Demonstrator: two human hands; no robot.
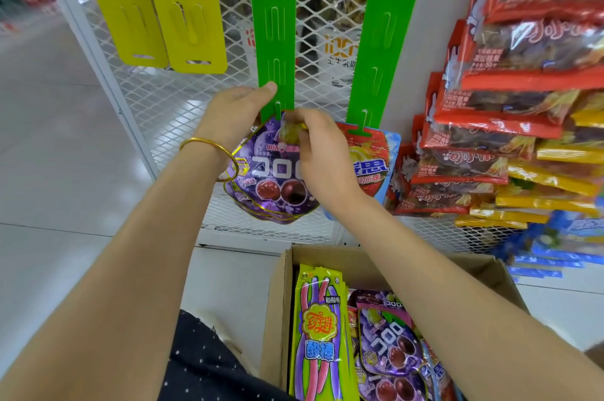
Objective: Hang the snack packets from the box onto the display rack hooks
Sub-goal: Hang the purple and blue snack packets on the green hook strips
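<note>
Head camera: we see the left hand (233, 112) gripping the lower end of the green hanging strip (276, 41), thumb on its front. The right hand (322, 155) pinches the top of a purple gummy packet (271, 181) at the strip's lowest hook. Nearer us, the cardboard box (277, 302) holds more packets (322, 335). A red packet (372, 168) hangs from the neighbouring strip (376, 57), right.
</note>
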